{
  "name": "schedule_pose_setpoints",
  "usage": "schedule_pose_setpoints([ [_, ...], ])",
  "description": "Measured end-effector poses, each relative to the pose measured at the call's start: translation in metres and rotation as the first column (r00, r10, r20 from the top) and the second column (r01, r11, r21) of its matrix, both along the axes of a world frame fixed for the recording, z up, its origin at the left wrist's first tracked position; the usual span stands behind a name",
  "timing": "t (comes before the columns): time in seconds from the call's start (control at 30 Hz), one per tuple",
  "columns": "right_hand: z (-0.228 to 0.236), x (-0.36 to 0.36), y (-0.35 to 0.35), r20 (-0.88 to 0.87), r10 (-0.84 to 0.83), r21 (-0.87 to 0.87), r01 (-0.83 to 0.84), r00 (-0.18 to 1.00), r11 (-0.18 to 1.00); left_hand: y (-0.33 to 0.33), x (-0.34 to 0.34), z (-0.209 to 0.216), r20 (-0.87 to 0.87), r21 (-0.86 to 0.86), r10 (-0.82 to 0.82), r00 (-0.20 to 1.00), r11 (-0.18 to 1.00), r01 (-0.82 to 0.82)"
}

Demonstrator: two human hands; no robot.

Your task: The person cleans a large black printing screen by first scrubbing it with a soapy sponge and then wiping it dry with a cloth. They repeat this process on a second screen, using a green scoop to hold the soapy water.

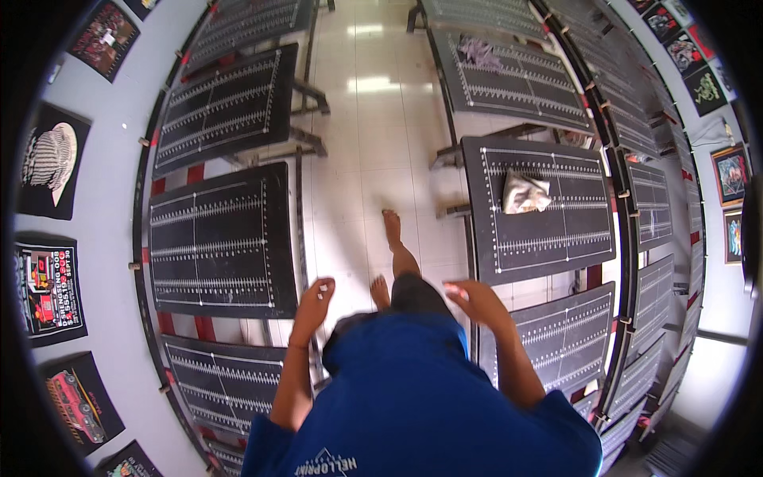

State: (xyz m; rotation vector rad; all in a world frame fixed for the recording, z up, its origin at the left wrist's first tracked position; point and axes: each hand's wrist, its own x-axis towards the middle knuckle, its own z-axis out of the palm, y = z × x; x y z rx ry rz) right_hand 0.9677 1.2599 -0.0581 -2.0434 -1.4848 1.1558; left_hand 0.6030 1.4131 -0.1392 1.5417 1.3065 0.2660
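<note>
My left hand (316,298) hangs in front of my left hip, beside the near left boards, with its fingers curled in. A small pale spot shows at its fingers, too small to name. My right hand (477,302) is held out at my right side, near the edge of a black board (556,338). Its fingers point forward and inward, slightly apart, and I see nothing held in them. On the black board (477,230) ahead to the right lies a crumpled whitish cloth (524,193). Neither hand touches a board.
Rows of black boards with white dotted marks, such as this one (222,238), flank a tiled aisle (350,175). My bare feet are on its floor. Board corners and support arms (310,141) jut into the aisle. A greyish-purple cloth (479,52) lies farther off. Printed pictures hang on both walls.
</note>
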Motion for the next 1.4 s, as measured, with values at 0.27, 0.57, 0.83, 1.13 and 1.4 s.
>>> schedule_pose_setpoints([
  [0.27,-0.029,0.077,0.182,0.063,0.095,0.023,-0.097,0.993,0.995,0.053,0.025,-0.018,-0.02,-0.172,0.191,0.981,0.966,-0.191],
  [0.57,-0.021,0.166,0.304,0.157,-0.12,0.004,0.121,0.98,0.993,0.15,0.085,-0.022,-0.011,-0.242,0.143,0.99,0.96,-0.141],
  [0.83,-0.002,0.188,0.313,0.195,-0.311,0.005,0.316,0.93,0.949,0.307,0.134,-0.043,0.04,-0.111,0.011,0.999,0.994,-0.007],
  [1.13,-0.016,0.238,0.175,0.627,-0.711,0.162,0.839,0.319,0.519,0.408,0.153,-0.075,0.11,-0.107,-0.065,0.992,0.991,0.077],
  [1.4,-0.087,0.251,0.145,0.704,-0.678,0.04,0.941,0.212,0.337,0.43,0.216,-0.043,0.088,-0.096,-0.297,0.951,0.947,0.305],
])
